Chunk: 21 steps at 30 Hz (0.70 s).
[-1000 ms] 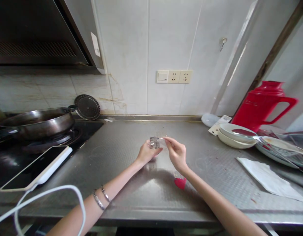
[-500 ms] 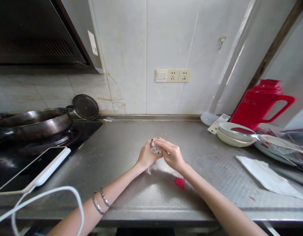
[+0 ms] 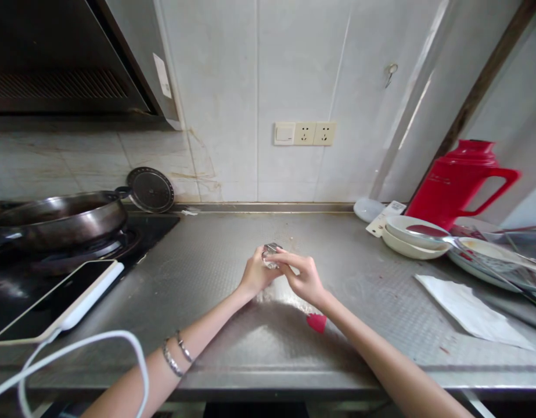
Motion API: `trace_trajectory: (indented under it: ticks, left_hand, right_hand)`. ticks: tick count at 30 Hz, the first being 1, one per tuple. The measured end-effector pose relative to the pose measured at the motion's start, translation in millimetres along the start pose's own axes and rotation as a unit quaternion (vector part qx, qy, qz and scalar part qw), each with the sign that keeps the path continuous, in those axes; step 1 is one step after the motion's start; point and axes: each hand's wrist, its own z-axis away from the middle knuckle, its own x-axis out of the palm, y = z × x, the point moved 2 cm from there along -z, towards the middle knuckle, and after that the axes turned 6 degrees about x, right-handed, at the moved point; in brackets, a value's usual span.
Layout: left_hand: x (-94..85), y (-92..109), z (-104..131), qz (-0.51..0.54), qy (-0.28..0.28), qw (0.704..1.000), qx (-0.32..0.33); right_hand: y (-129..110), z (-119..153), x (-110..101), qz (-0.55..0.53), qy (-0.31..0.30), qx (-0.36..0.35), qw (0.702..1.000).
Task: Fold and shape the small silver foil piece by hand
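Over the middle of the steel countertop, my left hand is closed around a small clear, shiny container that looks like glass with a dark rim. My right hand reaches over it from the right, fingers bent and drawn together at its top; whatever they pinch there is too small to make out. Fingers hide most of the container. Below my right wrist lies a small red piece with a jagged edge. Pale crumbs or wet marks show on the steel beside it.
On the left are a pan on the stove, a round dark disc against the wall, and a phone with a white cable. At right stand a red thermos, stacked bowls, plates with utensils, and a paper napkin.
My right hand has shifted from lying flat over the container's top to bent fingers at its rim, uncovering more of the opening. My left hand keeps its hold.
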Motion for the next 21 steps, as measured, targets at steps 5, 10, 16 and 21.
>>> trace_trajectory:
  ticks: [5, 10, 16, 21]
  left_hand:
    - [3.9, 4, 0, 0.045, 0.016, 0.998, -0.046]
    - [6.1, 7, 2, 0.087, -0.007, 0.995, -0.055]
    - [6.5, 12, 3, 0.156, -0.041, 0.981, -0.109]
    - [4.8, 6, 1, 0.151, -0.052, 0.975, -0.156]
  right_hand:
    - [27, -9, -16, -0.027, 0.142, 0.138, 0.980]
    - [49, -14, -15, -0.086, 0.087, 0.182, 0.976]
    - [57, -12, -11, -0.153, -0.075, 0.233, 0.957]
    - [59, -3, -3, -0.232, -0.184, 0.207, 0.932]
